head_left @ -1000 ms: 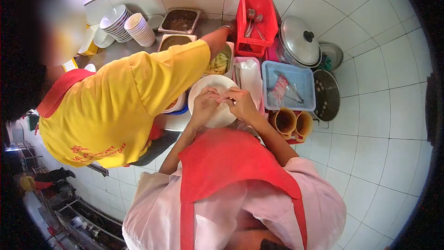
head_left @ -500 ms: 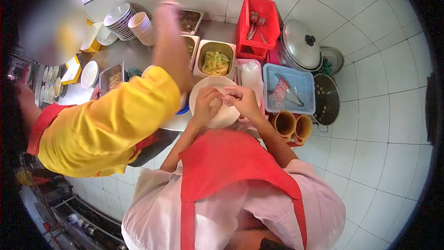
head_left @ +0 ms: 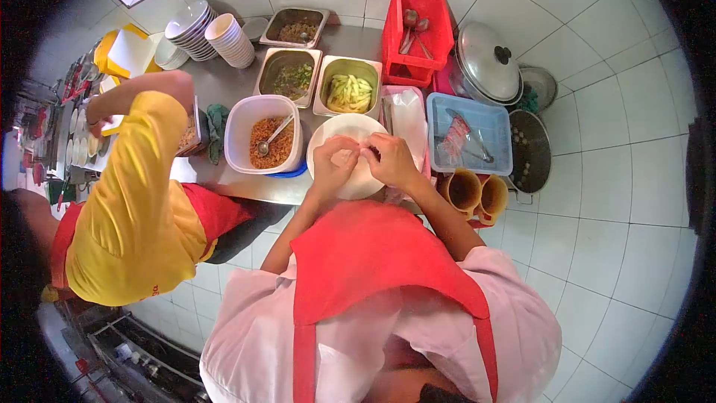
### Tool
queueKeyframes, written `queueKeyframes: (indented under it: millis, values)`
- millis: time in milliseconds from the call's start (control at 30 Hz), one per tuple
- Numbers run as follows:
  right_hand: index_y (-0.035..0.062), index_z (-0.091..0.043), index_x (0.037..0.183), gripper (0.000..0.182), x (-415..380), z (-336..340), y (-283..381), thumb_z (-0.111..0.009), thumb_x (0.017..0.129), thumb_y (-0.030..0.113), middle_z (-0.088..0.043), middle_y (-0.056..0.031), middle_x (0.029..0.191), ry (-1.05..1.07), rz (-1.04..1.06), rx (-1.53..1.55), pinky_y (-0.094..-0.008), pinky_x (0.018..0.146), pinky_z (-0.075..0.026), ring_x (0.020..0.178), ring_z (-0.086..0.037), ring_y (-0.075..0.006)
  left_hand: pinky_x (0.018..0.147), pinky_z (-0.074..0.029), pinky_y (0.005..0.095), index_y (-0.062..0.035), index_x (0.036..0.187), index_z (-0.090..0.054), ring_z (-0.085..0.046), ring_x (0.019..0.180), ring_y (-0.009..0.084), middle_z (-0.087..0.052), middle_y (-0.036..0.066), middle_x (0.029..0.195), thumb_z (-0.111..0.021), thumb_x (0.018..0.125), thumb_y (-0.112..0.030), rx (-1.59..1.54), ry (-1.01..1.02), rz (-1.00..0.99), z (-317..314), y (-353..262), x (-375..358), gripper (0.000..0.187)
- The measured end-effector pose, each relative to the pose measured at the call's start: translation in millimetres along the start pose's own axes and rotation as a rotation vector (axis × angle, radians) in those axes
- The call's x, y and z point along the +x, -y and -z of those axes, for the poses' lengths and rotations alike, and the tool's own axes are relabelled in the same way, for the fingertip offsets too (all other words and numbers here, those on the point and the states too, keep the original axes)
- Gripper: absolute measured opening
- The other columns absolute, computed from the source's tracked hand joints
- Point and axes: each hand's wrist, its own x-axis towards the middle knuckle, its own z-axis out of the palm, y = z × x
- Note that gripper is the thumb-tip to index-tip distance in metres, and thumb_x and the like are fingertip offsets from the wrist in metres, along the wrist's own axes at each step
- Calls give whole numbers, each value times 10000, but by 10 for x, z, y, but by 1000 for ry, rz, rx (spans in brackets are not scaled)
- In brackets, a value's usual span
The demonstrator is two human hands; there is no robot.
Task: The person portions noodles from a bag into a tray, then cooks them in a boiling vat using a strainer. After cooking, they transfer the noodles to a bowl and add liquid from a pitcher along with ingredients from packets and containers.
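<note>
Over a white plate (head_left: 349, 125) at the counter's front edge, my two hands meet with their fingertips pinched close together. My left hand (head_left: 334, 166) is closed at the thumb and fingers. My right hand (head_left: 391, 161) is closed too, its fingertips against those of the left. Whatever lies between the fingertips is too small and hidden to make out. Left of the plate stands a white tub (head_left: 237, 128) of brown crumbly food with a spoon (head_left: 277, 133) in it. Behind the plate is a metal pan holding pale green cut vegetable strips (head_left: 349, 95).
A co-worker in a yellow shirt (head_left: 127, 216) stands at my left, one arm over the counter. Right of the plate are a blue basket (head_left: 441, 157) with tongs, tan cups (head_left: 462, 190), a lidded pot (head_left: 485, 60) and a red bin (head_left: 429, 11). Stacked bowls (head_left: 194, 26) stand back left.
The co-worker's arm has swung left, away from the pans, uncovering the white tub and the pan with chopped greens. My hands stay over the plate, fingertips still together.
</note>
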Motion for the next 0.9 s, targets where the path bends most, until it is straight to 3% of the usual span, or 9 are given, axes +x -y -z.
queueKeyframes:
  millis: [133, 233, 367, 567, 667, 733, 833, 900]
  values:
    - [7, -605, 767, 125, 12, -36, -1, -583, 773, 130, -612, -179, 774, -10, -60, 51, -446, 661, -471, 737, -604, -364, 798, -449, 350, -34, 784, -666, -629, 858, 252, -666, 103, 839, -716, 673, -26, 49, -5, -66, -16, -46, 23, 122]
    - [2, -603, 755, 154, 39, -25, -7, -580, 776, 153, -603, -192, 763, -48, -90, 66, -460, 662, -462, 731, -593, -378, 809, -442, 366, -42, 782, -669, -620, 891, 261, -663, 90, 891, -730, 669, -60, 236, -36, -224, -30, -92, 48, 130]
    - [-12, -598, 726, 165, 60, -27, -59, -566, 771, 143, -590, -202, 735, -45, -74, 69, -469, 658, -451, 724, -581, -390, 845, -391, 377, -66, 791, -674, -602, 949, 248, -665, 67, 914, -719, 695, -104, 264, -21, -182, -117, -31, -10, 113]
    - [-6, -627, 762, 152, 29, 97, -179, -563, 773, 132, -610, -202, 727, -44, -128, 191, -440, 655, -468, 711, -609, -372, 849, -396, 381, -53, 784, -655, -606, 942, 256, -667, 69, 900, -697, 692, -63, 284, 20, -171, -174, -28, 23, 102]
    - [-3, -638, 796, 157, -28, 125, -269, -582, 783, 143, -608, -187, 696, -16, -272, 228, -394, 632, -469, 658, -619, -305, 856, -406, 388, -34, 766, -646, -605, 950, 276, -669, 85, 895, -684, 695, -38, 325, 88, -165, -173, -94, 64, 80]
    - [-22, -624, 840, 135, -83, 123, -340, -613, 829, 112, -509, -40, 620, -5, -334, 313, -267, 572, -407, 608, -443, -76, 864, -400, 390, -34, 764, -648, -601, 963, 276, -670, 78, 895, -679, 692, -40, 345, 114, -166, -183, -134, 83, 79]
    - [-16, -626, 861, 129, -125, 176, -402, -605, 843, 110, -502, -7, 623, 13, -332, 317, -262, 568, -405, 605, -455, -79, 891, -392, 383, -33, 787, -666, -591, 996, 269, -674, 74, 907, -667, 687, -38, 334, 133, -128, -244, -189, 102, 100]
    - [-14, -626, 868, 131, -124, 229, -443, -601, 849, 112, -505, 1, 626, 29, -316, 345, -258, 564, -402, 605, -456, -80, 945, -379, 387, -32, 842, -686, -564, 1057, 278, -664, 98, 1010, -656, 689, -35, 288, 148, -59, -263, -187, 129, 156]
